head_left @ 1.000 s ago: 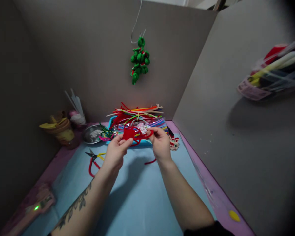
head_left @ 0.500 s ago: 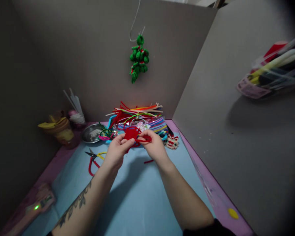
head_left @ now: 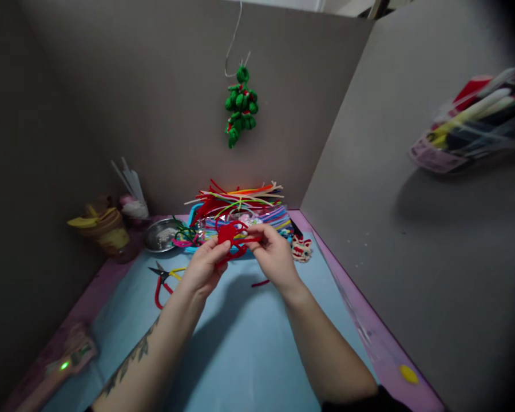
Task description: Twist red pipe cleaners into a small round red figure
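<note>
Between my two hands, above the blue mat, is a red pipe cleaner shape (head_left: 226, 233) with a dense middle and loose strands looping out to the right. My left hand (head_left: 206, 263) grips its left lower side, thumb on the front. With thumb and fingers closed, my right hand (head_left: 271, 252) pinches a red pipe cleaner strand (head_left: 251, 240) on the right side. A short red pipe cleaner piece (head_left: 260, 283) lies on the mat beneath my right hand. Scissors (head_left: 163, 276) with red and yellow handles rest open left of my left hand.
Behind my hands, a blue tray (head_left: 192, 214) bears many coloured pipe cleaners (head_left: 240, 197). A metal bowl (head_left: 159, 236) stands left, a beige and red figure (head_left: 301, 249) right. A green ornament (head_left: 241, 106) hangs from a wire. A pink glue gun (head_left: 71, 355) lies front left.
My right hand has lifted slightly and turned, drawing the strand a little to the right. The red shape has tilted in my left hand, and its loops show more openly.
</note>
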{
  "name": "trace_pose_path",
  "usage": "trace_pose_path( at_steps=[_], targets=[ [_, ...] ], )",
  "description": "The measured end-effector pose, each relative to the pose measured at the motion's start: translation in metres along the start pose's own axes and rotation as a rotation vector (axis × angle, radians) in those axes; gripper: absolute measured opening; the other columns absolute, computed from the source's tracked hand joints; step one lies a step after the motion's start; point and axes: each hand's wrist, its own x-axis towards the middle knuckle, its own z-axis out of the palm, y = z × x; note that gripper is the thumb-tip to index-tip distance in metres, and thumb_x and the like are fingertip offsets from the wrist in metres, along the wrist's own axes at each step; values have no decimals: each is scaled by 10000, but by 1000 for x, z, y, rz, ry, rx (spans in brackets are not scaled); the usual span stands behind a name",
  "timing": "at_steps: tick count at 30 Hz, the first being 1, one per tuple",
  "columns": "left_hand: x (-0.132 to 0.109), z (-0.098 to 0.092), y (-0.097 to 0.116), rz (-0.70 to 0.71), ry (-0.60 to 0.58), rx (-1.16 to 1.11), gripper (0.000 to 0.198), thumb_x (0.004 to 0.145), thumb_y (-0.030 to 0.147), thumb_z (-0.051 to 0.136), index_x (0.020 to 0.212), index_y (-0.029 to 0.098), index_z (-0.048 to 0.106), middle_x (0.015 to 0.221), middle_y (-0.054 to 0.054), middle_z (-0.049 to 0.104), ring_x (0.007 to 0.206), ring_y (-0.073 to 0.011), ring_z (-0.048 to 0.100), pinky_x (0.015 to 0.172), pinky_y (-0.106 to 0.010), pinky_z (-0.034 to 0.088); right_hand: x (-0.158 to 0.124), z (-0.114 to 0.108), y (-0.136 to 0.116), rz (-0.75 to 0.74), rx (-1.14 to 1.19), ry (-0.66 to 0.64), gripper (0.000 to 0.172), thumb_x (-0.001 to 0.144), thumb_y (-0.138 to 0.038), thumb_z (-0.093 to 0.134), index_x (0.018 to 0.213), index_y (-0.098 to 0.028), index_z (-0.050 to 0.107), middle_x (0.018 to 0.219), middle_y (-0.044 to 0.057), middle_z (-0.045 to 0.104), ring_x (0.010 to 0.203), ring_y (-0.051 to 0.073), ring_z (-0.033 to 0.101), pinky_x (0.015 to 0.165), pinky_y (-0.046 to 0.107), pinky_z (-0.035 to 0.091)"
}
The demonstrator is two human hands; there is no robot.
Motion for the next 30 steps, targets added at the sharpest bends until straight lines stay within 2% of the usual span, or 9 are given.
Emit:
trace_pose_path(
  at_steps=[2, 4, 8, 12, 16, 19, 24, 27, 30],
  targets=[
    [-1, 0, 0, -17, -29, 2, 339, 551, 261, 860, 831, 150, 703, 677, -14, 649, 461, -51, 431, 409, -191, 241, -1, 1, 0, 74, 62, 6, 129, 730, -186, 633, 858, -202, 627, 772, -1, 682, 700, 160, 651, 656, 274, 533],
    [-2, 1, 0, -33, -53, 0, 333, 556, 260, 859, 830, 145, 707, 677, -19, 656, 469, -57, 454, 425, -194, 275, -2, -1, -3, 81, 56, -65, 89, 738, -212, 654, 824, -201, 638, 732, -9, 684, 664, 154, 647, 632, 267, 524],
    [-2, 2, 1, -14, -26, -41, 319, 548, 242, 865, 800, 145, 694, 639, 2, 632, 436, -36, 400, 391, -185, 232, -2, -8, -9, -55, -33, -177, 188, 801, -190, 595, 973, -218, 665, 900, 20, 721, 737, 151, 657, 685, 275, 527],
    [-1, 3, 3, 63, 56, -155, 377, 490, 209, 885, 792, 151, 667, 668, 18, 638, 468, -30, 429, 392, -151, 260, -5, -7, -9, -120, -63, -97, 420, 788, -154, 600, 1198, -234, 556, 1044, 46, 674, 628, 112, 582, 561, 242, 483],
    [-1, 2, 6, 127, 123, -217, 361, 504, 209, 874, 752, 158, 616, 589, 63, 574, 437, -16, 398, 371, -125, 237, -10, 3, -6, -334, -185, 66, 245, 828, -139, 549, 1051, -233, 587, 917, 33, 629, 664, 132, 575, 607, 262, 500],
    [-2, 2, 5, 132, 152, -224, 356, 518, 200, 865, 759, 160, 606, 598, 59, 589, 444, -23, 431, 367, -131, 242, -13, 13, -1, -527, -414, -28, 245, 849, -106, 519, 1013, -246, 635, 867, 42, 628, 810, 173, 612, 724, 286, 514],
    [-4, 7, -6, 119, 136, -216, 369, 524, 222, 869, 780, 156, 611, 637, 39, 631, 526, -59, 539, 462, -159, 383, -19, 29, 10, -623, -661, -4, 235, 865, -133, 517, 993, -226, 691, 850, 75, 647, 766, 193, 598, 666, 297, 489],
    [-2, 7, -10, 137, 125, -217, 391, 526, 228, 872, 806, 146, 611, 667, 27, 646, 558, -62, 558, 518, -165, 424, -22, 34, 11, -629, -552, 22, 244, 872, -105, 490, 948, -207, 699, 855, 80, 683, 771, 192, 620, 686, 308, 498],
    [4, 0, -8, 181, 172, -228, 387, 508, 213, 877, 714, 151, 556, 536, 80, 533, 435, -24, 427, 411, -148, 308, -21, 32, 6, -573, -299, -81, 275, 826, -49, 486, 910, -211, 692, 858, 56, 712, 801, 172, 652, 727, 294, 523]
  ],
)
